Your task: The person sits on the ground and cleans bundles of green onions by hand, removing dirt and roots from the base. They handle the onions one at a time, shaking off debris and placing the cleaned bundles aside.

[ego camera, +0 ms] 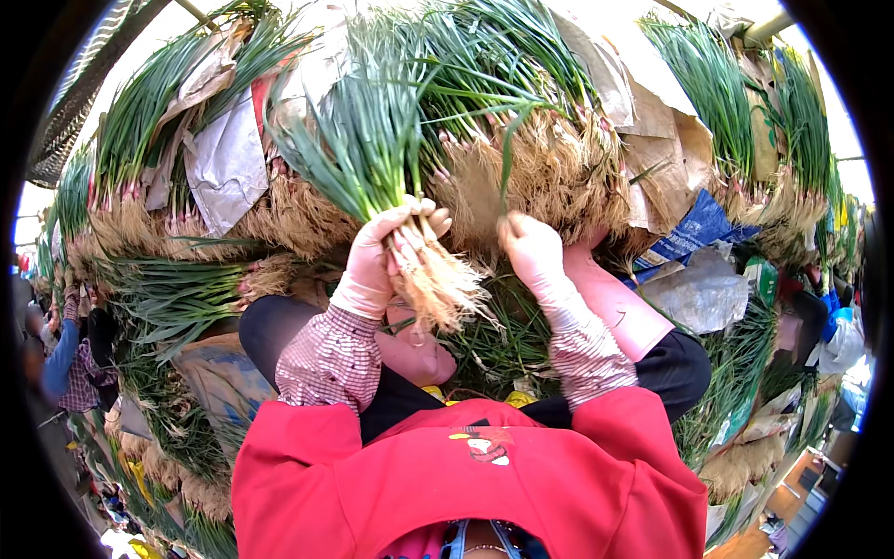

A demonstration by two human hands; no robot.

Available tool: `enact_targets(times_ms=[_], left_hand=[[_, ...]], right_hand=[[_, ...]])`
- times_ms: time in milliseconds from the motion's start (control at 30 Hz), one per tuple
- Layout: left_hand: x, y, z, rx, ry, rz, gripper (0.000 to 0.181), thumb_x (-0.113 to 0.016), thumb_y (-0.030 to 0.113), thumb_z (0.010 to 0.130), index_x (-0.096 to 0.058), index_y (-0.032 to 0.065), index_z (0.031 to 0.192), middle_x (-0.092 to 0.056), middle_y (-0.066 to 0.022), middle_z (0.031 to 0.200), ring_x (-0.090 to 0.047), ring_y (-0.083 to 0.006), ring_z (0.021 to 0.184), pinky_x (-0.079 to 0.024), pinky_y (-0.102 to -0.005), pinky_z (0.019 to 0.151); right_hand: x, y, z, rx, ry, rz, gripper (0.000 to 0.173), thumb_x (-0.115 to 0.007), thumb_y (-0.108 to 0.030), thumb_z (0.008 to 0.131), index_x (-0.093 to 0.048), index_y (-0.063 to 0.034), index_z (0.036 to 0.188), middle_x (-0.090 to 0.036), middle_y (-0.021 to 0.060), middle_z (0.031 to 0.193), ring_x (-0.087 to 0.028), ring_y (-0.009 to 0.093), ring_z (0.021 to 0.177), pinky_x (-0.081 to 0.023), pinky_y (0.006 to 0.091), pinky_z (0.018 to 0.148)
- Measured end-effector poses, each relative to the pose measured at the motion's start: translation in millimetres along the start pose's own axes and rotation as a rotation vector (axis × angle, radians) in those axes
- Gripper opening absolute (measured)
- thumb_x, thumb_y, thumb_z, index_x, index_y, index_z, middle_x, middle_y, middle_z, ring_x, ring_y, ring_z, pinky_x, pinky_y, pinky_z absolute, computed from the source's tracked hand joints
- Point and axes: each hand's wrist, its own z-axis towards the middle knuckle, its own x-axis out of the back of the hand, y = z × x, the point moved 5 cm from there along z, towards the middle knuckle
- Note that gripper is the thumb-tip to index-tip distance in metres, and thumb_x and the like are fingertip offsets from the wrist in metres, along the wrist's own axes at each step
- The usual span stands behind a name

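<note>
My left hand (pixel 380 255) is closed around a bunch of green garlic plants (pixel 391 168), with the pale stems and shaggy roots showing below the fingers and the leaves fanned upward. To the right of the bunch, my right hand (pixel 525 244) pinches the end of a long green leaf (pixel 508 161), which arches up and bends over at the top. Both hands appear to be in thin pale gloves. Behind them lies a large heap of the same plants, its tangled roots (pixel 559 164) facing me.
More plants (pixel 181 290) lie sideways at the left. A blue printed sack (pixel 688 234) and clear plastic (pixel 698 290) are at the right. Loose leaves (pixel 499 335) cover the ground between my legs. Another person (pixel 80 363) is at the far left.
</note>
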Motion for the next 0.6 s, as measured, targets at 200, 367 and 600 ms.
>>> enact_targets(times_ms=[200, 367, 600], left_hand=[[-5, -5, -18, 0.17, -0.218, -0.155, 0.018, -0.056, 0.02, 0.091, -0.053, 0.005, 0.1, -0.052, -0.0065, 0.095, -0.055, -0.015, 0.076, -0.047, -0.0309, 0.073], [-4, -13, -17, 0.238, -0.044, 0.092, 0.039, -0.054, 0.02, 0.09, -0.053, -0.0067, 0.119, -0.062, -0.0207, 0.115, -0.064, -0.0288, 0.097, -0.053, -0.04, 0.082], [27, -26, -14, 0.25, 0.05, 0.139, 0.028, -0.054, 0.02, 0.091, -0.056, -0.0017, 0.108, -0.063, -0.0152, 0.096, -0.064, -0.0271, 0.084, -0.055, -0.037, 0.073]], right_hand=[[7, -35, 4, 0.065, -0.418, 0.506, 0.045, -0.057, -0.04, 0.09, -0.063, -0.0044, 0.116, -0.068, 0.0096, 0.098, -0.064, 0.023, 0.083, -0.049, 0.0355, 0.076], [-33, -76, 43, -0.331, -0.703, 1.626, 0.018, -0.063, -0.022, 0.092, -0.059, -0.0052, 0.098, -0.056, -0.0012, 0.073, -0.048, 0.006, 0.059, -0.041, 0.0212, 0.052], [-11, -80, 37, 0.32, 0.202, 0.249, 0.018, -0.068, -0.019, 0.08, -0.056, -0.0073, 0.073, -0.054, 0.0097, 0.073, -0.058, 0.031, 0.066, -0.048, 0.0392, 0.059]])
